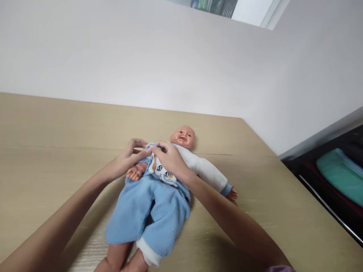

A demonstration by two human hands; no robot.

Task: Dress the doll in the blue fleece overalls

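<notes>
Pale grey-white walls [113, 49], meeting in a corner; against them, one broad tan wood-look tabletop [56, 124] with a thin seam. Beyond its right edge, one black fixture [307, 172], kind unclear, bearing a soft green cloth [342, 175]. One hard-plastic baby doll [183, 136], on its back mid-tabletop, head toward the far wall. Fitted: light-blue fleece trousers [126, 213]; white soft-fabric top [208, 172] with embroidered animal front. Left hand [132, 155] and right hand [171, 160]: thumb and fingers of each closed on the top's narrow light-blue edging [151, 145]. Hazards, as judged: doll may skid or roll if cloth is tugged hard, nothing visible anchoring it; edging may stretch or slip loose under an uneven pull; small bare plastic doll hand [134, 172] may snag, its fingers being spread. Clearances: widest stretch of tabletop left of the doll; slanting right edge well apart from the outstretched sleeve; far edge behind the head, with tabletop between; right forearm [221, 209] passing close by that sleeve, narrowing movement there.
</notes>
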